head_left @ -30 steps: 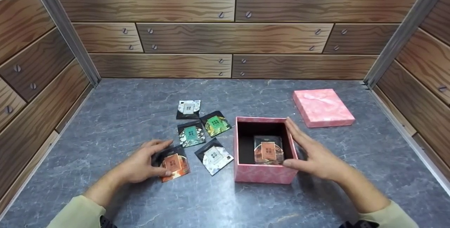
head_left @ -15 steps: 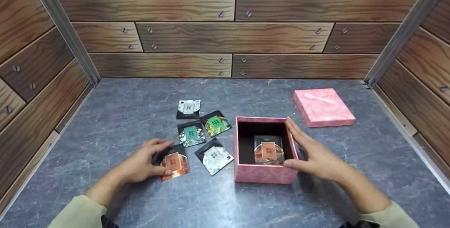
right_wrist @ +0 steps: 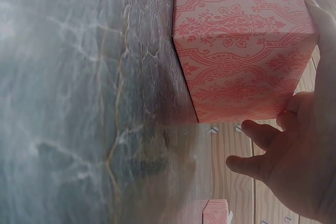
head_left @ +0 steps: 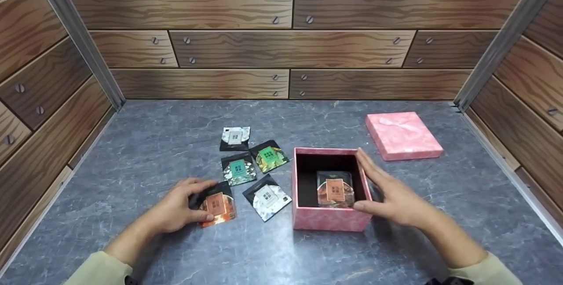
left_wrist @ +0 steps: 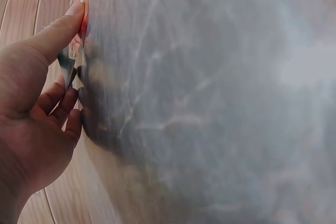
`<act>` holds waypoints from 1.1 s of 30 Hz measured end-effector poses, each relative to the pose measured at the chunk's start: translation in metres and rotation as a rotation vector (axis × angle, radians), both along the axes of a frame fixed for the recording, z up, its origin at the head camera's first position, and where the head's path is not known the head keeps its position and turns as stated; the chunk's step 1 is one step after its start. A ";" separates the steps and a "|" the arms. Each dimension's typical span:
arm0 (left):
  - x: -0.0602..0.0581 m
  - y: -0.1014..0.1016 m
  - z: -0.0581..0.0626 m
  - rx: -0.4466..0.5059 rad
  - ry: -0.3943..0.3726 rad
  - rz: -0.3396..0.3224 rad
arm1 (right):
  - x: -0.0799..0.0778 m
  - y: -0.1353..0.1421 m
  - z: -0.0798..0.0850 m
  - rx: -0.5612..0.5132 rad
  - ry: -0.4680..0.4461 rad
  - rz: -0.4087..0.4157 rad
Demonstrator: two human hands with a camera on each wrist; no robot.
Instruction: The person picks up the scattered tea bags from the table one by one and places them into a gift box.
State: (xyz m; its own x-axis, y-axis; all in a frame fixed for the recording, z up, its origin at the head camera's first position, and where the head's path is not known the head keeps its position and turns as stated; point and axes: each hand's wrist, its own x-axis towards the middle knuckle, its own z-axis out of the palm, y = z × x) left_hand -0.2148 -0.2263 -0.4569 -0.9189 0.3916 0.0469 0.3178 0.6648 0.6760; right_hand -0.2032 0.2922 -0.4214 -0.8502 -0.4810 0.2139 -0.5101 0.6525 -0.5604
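Observation:
In the head view my left hand (head_left: 178, 205) pinches an orange-and-black tea sachet (head_left: 216, 204) at the left, thumb on its front edge and index finger by its upper corner. The left wrist view shows the thumb (left_wrist: 63, 29) and curled fingers at the sachet's edge. My right hand (head_left: 398, 199) rests along the right side of an uncovered pink box (head_left: 332, 217), thumb at its near corner, index finger straight toward its far corner. The right wrist view has the lower fingers (right_wrist: 249, 165) stretched out, apart from the box. Inside lies another orange-and-black sachet (head_left: 335, 189).
Between left hand and box lie a white sachet (head_left: 267, 197), a teal one (head_left: 238, 168), a green one (head_left: 268, 155) and, farther back, another white one (head_left: 235, 138). A pink lid (head_left: 403, 135) lies at the back right. Wood-patterned walls enclose the grey marbled table (head_left: 176, 258).
Both hands, the sachets and the box keep their places. Only a slight shift of the head view shows.

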 end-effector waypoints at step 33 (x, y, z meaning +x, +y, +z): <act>-0.007 0.017 0.051 0.259 0.083 0.042 | 0.000 0.000 -0.001 0.003 -0.006 -0.013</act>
